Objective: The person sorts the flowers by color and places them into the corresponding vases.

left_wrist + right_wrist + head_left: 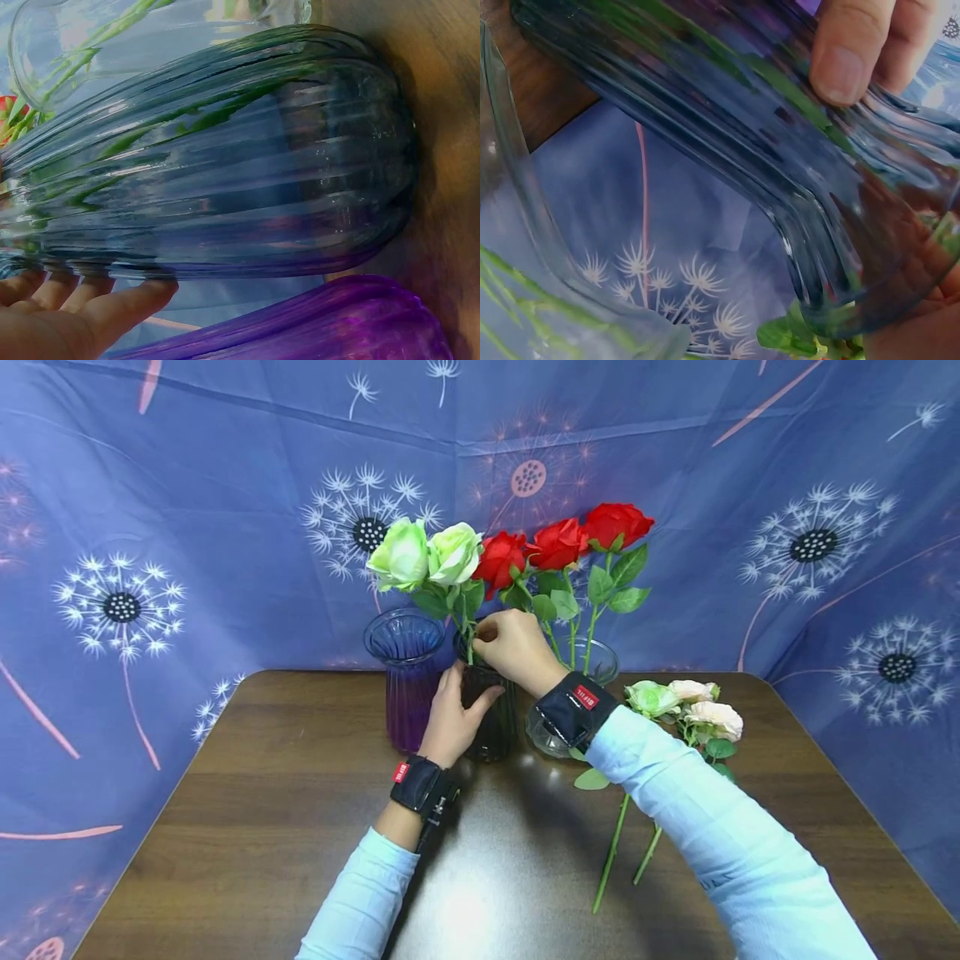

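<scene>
In the head view, my left hand (452, 714) holds the dark ribbed glass vase (495, 718) just below its rim, fingers on the left side and thumb on the near side. My right hand (519, 647) is over the vase's mouth, its thumb and index finger pinching the green stem of a pale green rose (454, 553). A second pale green rose (400, 556) leans beside it. Through the dark glass in the left wrist view, green stems (217, 112) reach partway down. The right wrist view shows the left thumb (841, 71) against the vase wall.
A purple-blue glass vase (411, 693) stands close on the left. To the right, a clear glass vase (551, 739) holds red roses (618, 525), partly behind my right arm. Pale roses (712, 720) lie on the wooden table (300, 827) at the right. A blue dandelion-print cloth (247, 485) hangs behind.
</scene>
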A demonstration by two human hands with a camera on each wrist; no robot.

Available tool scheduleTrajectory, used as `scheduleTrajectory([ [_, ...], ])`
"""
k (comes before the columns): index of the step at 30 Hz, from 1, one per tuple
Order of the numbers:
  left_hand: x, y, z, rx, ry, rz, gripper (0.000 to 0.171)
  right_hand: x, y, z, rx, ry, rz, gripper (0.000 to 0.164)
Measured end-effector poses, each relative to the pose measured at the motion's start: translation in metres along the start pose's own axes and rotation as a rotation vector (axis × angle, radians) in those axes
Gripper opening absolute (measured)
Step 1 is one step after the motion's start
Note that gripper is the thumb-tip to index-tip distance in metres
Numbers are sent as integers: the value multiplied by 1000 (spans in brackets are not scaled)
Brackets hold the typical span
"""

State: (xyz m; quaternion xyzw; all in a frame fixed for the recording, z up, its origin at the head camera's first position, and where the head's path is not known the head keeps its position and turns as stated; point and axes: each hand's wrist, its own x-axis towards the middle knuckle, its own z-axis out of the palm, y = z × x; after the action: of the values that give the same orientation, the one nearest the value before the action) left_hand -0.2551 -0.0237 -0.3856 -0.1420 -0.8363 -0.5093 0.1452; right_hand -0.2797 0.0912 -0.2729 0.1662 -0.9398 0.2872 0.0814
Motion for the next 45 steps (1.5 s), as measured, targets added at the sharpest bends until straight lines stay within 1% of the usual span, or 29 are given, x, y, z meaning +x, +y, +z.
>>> scheduleTrajectory([
  [3, 0, 0, 0, -6, -4, 4, 58, -5, 0, -3, 14, 21, -4, 23],
  [9, -1, 0, 0, -15, -17, -17, 65, -16, 1, -10, 41, 87, -18, 23],
  [16, 0, 0, 0, -9, -14, -19, 69, -31, 2, -18, 52, 179, -93, 25],
  [21, -1, 0, 0, -7, -7, -8, 71, -40, 5, -30, 55, 254, -123, 24],
  [25, -1, 1, 0, 6, -1, 7, 72, -48, 14, -42, 44, 292, -116, 22],
  [30, -1, 1, -1, 6, 4, 3, 70, -63, 32, -55, 35, 335, -61, 21],
  [37, -1, 3, -2, -2, -7, -23, 74, -85, 65, -68, -5, 397, 60, 21],
  [41, -2, 3, -2, -8, -17, -41, 77, -97, 85, -71, -15, 398, 127, 24],
  [45, -2, 2, -1, -5, -14, -33, 78, -109, 108, -70, -21, 369, 200, 28],
])
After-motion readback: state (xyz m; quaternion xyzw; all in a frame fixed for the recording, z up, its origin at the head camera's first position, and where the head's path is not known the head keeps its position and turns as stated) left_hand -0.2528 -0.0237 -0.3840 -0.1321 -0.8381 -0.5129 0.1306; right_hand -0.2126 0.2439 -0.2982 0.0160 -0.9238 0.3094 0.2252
